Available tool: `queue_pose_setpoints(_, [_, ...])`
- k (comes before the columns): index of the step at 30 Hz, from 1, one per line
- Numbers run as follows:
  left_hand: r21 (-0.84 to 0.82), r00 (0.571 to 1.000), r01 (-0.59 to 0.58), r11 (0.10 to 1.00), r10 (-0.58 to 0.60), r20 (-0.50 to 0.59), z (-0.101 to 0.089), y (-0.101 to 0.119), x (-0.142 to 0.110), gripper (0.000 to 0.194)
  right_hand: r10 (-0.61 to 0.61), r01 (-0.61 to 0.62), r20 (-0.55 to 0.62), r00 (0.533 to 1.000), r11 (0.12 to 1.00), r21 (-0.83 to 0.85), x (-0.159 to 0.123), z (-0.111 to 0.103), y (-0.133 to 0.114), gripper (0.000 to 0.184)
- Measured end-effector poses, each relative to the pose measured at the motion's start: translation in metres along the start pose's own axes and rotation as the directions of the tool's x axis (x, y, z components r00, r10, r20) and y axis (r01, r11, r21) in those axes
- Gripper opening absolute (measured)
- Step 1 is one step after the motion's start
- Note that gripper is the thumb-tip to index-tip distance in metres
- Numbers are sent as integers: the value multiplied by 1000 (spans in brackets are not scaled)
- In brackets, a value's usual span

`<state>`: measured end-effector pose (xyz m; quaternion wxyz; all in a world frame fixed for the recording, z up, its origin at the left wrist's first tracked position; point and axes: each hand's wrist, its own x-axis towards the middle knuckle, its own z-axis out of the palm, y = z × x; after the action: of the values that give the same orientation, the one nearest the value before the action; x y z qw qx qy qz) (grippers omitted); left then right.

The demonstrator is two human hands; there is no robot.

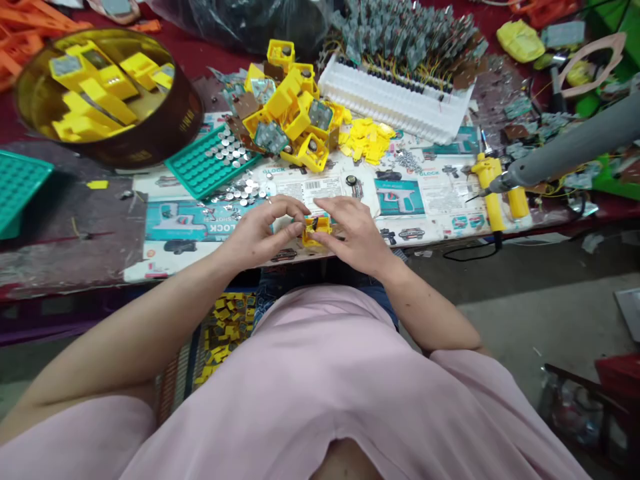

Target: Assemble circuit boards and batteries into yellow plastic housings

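A small open yellow plastic case [311, 239] with dark parts inside is between my hands at the table's front edge. My right hand [356, 235] has its thumb and fingers around the case's right side. My left hand [263, 233] is closed in a pinch at the case's left edge; what lies between its fingertips is too small to make out. Just beyond the hands, silver button cells [245, 190] lie loose on the printed sheet [215, 243]. More of them sit on a green ridged tray [193, 163].
Yellow cases with circuit boards [293, 110] are piled behind the hands, beside flat yellow pieces [367, 140]. A white foam block [395, 100] carries wired boards. At left stands a round tin [150, 137] of yellow cases. A grey electric screwdriver [565, 150] hangs at right above a yellow-handled tool [490, 193].
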<state>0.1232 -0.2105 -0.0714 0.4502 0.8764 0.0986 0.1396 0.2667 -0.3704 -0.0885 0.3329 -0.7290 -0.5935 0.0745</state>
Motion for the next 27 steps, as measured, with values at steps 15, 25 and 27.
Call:
queue_pose_setpoints(15, [375,998,-47,926,33,44,16,2,16,31,-349,346,1,937,929,-131,-5,-21,14,23])
queue_pose_setpoints(25, [312,977,156,937,-193,92,3,5,20,34,-95,123,-81,992,847,518,-39,-59,3,14])
queue_pose_setpoints(27, [299,979,138,944,-176,107,3,2,19,32,20,8,-42,999,818,575,-56,-83,17,22])
